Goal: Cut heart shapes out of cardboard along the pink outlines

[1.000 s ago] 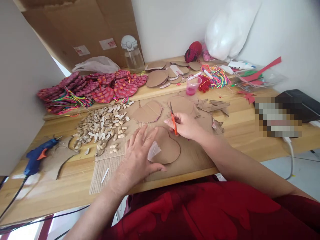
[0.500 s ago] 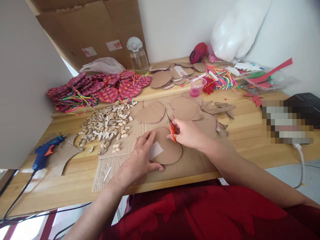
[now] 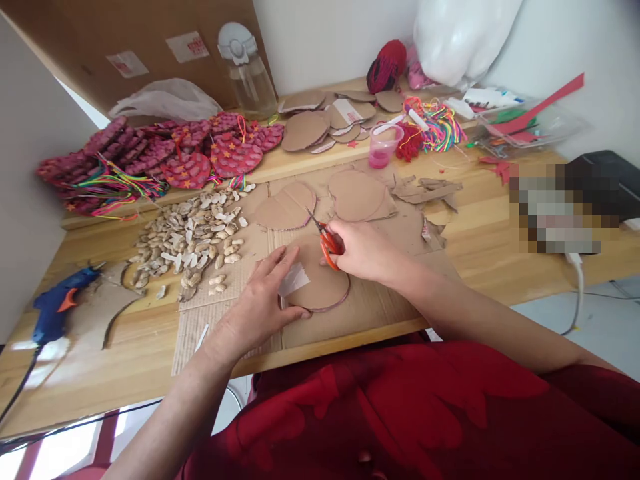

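- Here, the right hand [image 3: 367,252] holds the orange-handled scissors [image 3: 325,240], its fingers curled round the handles; which fingers pass through the loops, I cannot tell
- The scissors' long axis runs forward and to the left from that hand, the blades pointing away from the body
- Their tips lie over the right edge of the left far cardboard cutout [image 3: 285,207], with the right far cardboard cutout [image 3: 357,193] just beside them; whether the blades touch the card is unclear
- The near cardboard cutout [image 3: 327,287] lies flat between the two hands, below and nearer the body than the scissors
- The left hand [image 3: 260,293] rests palm down at the cutout's left side, fingers laid out close together, thumb spread away along its near edge and pinching nothing, next to a strip of clear tape [image 3: 296,280]
- Of the two hands, the right is by far the nearer to the blades; the left lies closer to the peanut shells [image 3: 187,233], which spread beyond it to the left
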A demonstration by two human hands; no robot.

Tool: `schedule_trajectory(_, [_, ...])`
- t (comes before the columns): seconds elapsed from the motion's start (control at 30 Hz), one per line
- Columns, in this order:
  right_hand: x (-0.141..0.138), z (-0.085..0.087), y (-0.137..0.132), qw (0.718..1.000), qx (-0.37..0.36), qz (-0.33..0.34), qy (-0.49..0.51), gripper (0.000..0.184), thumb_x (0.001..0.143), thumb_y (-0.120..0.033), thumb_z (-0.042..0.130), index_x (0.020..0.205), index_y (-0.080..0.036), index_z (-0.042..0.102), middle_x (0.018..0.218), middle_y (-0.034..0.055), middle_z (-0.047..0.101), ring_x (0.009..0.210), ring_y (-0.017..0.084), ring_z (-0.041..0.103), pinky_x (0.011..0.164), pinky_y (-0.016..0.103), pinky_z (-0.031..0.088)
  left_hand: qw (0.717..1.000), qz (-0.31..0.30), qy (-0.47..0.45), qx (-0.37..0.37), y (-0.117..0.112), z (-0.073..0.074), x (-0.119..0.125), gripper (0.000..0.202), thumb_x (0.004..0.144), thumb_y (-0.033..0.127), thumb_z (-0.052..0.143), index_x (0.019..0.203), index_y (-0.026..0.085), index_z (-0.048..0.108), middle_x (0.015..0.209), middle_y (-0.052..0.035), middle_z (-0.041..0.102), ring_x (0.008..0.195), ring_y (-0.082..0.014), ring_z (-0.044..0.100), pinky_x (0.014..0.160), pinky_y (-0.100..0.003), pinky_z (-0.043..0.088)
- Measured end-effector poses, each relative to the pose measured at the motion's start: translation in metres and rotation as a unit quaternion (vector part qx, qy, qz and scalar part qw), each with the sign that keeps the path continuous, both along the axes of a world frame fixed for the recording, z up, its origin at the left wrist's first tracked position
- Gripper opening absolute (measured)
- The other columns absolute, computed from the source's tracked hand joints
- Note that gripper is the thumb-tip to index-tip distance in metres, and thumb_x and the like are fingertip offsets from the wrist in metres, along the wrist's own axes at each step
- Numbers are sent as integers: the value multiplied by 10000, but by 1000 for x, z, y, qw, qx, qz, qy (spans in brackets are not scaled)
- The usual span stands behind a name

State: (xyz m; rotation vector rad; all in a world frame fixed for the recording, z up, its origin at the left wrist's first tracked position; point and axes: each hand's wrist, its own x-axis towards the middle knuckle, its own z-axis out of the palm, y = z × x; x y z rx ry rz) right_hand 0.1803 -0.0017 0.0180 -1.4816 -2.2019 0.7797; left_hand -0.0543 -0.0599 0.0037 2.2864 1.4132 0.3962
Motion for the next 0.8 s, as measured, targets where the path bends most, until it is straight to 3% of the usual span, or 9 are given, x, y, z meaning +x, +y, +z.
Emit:
schedule_trajectory(0.2, [0,0,-2,1000,6,5,-9,143,772,-185,709,835,-199,581,795,33,707,673,170,609,585,273,342,1000,20,-8,-2,-5,0,4,1003,737,359,834,1576,242,297,1588,-188,386,1474,-314,354,1181,-508,315])
schedule_trajectory(0.33, [0,3,-3,1000,0,16,-16,126,785,-191,703,838,-198,589,794,32,706,669,169,604,583,272,332,999,19,-46,-21,-7,4,5,1002,721,296,832,1574,240,309,1594,-180,384,1480,-314,341,1183,-533,305])
schedule_trajectory(0.43, [0,2,-3,999,-6,19,-26,130,796,-220,716,837,-198,595,788,37,698,661,173,595,584,278,328,988,41,-133,-66,-2,8,-1,947,721,317,826,1550,265,372,1561,-157,446,1412,-327,445,1099,-533,434])
schedule_trajectory(0.5, [0,2,-2,999,-1,21,-37,133,799,-238,720,841,-201,599,772,40,693,656,179,588,580,283,321,964,96,-224,-110,4,9,-7,756,783,338,769,1480,249,491,1432,-158,582,1269,-312,586,953,-478,561])
schedule_trajectory(0.57, [0,1,-2,999,1,23,-43,129,809,-249,715,844,-206,599,761,38,692,652,182,588,574,284,316,926,166,-298,-162,12,9,-12,551,835,352,707,1353,189,619,1177,-158,714,1043,-275,694,795,-418,618])
schedule_trajectory(0.67, [-1,0,-1,998,6,22,-55,152,812,-272,725,836,-211,588,743,29,679,632,177,578,564,282,315,876,228,-342,-252,22,11,-13,429,866,343,655,1236,128,674,1009,-125,734,805,-195,707,674,-344,617])
schedule_trajectory(0.8, [1,-3,0,999,1,34,-35,137,809,-224,716,848,-217,585,734,5,673,629,165,586,570,274,344,874,240,-306,-291,31,14,-7,479,784,320,761,1212,122,674,754,-28,671,639,-138,635,575,-265,573])
